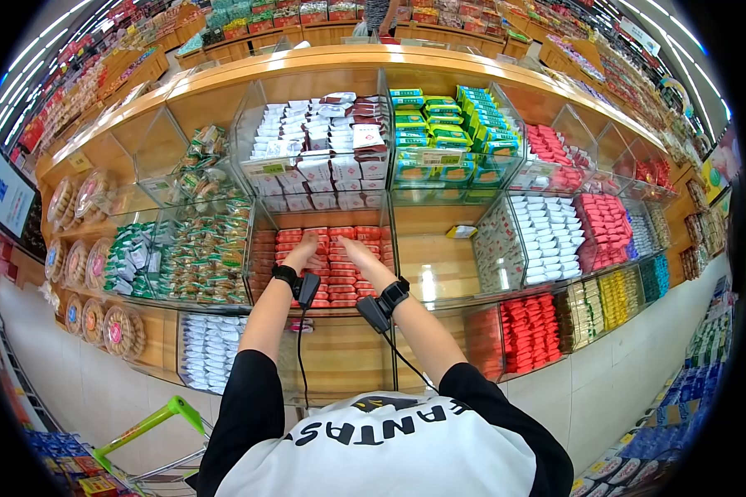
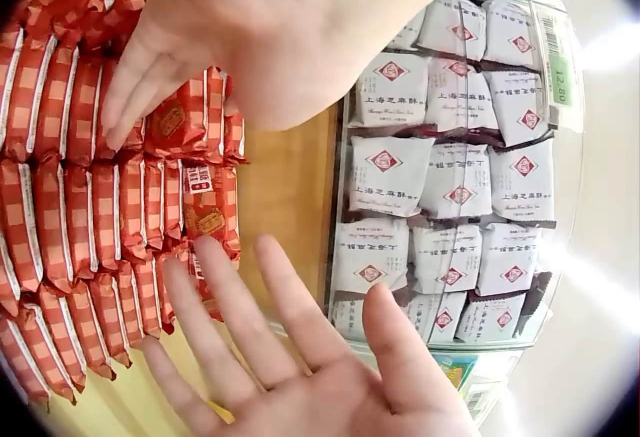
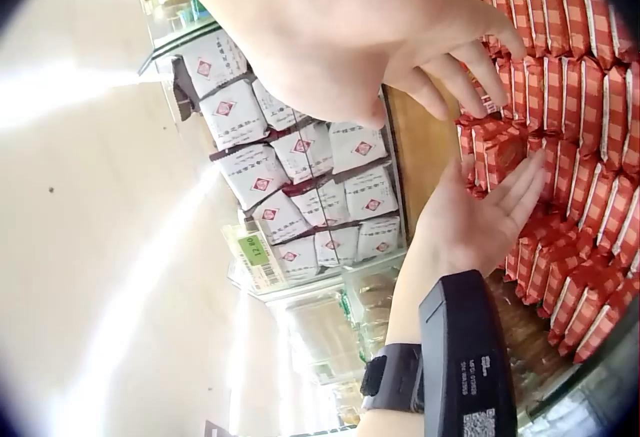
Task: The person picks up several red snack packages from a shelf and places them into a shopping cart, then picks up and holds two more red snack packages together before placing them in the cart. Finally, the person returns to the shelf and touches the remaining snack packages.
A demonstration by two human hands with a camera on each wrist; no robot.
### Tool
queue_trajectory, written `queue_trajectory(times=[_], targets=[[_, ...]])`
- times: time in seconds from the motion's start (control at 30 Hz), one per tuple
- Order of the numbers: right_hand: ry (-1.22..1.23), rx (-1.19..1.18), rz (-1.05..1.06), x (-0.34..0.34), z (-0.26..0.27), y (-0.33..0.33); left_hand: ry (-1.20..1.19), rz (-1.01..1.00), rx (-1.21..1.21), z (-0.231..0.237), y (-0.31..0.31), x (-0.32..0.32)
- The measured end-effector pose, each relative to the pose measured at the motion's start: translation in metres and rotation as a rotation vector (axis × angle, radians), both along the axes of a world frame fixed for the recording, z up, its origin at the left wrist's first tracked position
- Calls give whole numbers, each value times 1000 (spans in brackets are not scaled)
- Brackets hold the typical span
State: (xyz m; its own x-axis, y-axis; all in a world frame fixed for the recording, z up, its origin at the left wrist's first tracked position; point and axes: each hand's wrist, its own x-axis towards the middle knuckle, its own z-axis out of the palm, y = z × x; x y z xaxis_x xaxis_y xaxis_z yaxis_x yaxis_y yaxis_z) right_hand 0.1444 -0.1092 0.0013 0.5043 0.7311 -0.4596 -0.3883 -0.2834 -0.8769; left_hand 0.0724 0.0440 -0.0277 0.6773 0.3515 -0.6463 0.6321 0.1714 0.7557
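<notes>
Rows of red-and-pink checked packets (image 1: 340, 269) stand in a clear-walled bin in front of me. My left hand (image 1: 305, 253) is over the left part of these rows; in the right wrist view its fingers (image 3: 522, 192) lie straight against the packets. My right hand (image 1: 359, 255) is to the right over the same bin. The left wrist view shows the right hand (image 2: 310, 357) with fingers spread and its palm bare, fingertips near the packet ends. A checked packet (image 2: 180, 125) lies flat on top near the left hand's fingers. Neither hand grips anything.
Behind the red packets, a bin of white packets (image 1: 319, 149) rises beside green-and-yellow packs (image 1: 448, 132). To the right, one small packet (image 1: 462, 232) lies in a wooden compartment (image 1: 427, 257). Clear dividers separate the bins. A cart with a green handle (image 1: 145, 431) stands at lower left.
</notes>
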Motion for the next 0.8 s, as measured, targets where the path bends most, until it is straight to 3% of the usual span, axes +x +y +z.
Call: queue_trajectory(times=[0.2, 0.37, 0.67, 0.8], targets=[[-33, 38, -3, -1, -8, 0, 26, -16, -22, 0, 2, -1], [-14, -86, 24, -3, 2, -5, 71, 19, -26, 1, -1, -2], [-30, 33, -23, -1, -13, -1, 0, 0, -56, 0, -5, -5], [-9, -3, -29, -8, 4, -8, 24, 54, -15, 16, -18, -3]])
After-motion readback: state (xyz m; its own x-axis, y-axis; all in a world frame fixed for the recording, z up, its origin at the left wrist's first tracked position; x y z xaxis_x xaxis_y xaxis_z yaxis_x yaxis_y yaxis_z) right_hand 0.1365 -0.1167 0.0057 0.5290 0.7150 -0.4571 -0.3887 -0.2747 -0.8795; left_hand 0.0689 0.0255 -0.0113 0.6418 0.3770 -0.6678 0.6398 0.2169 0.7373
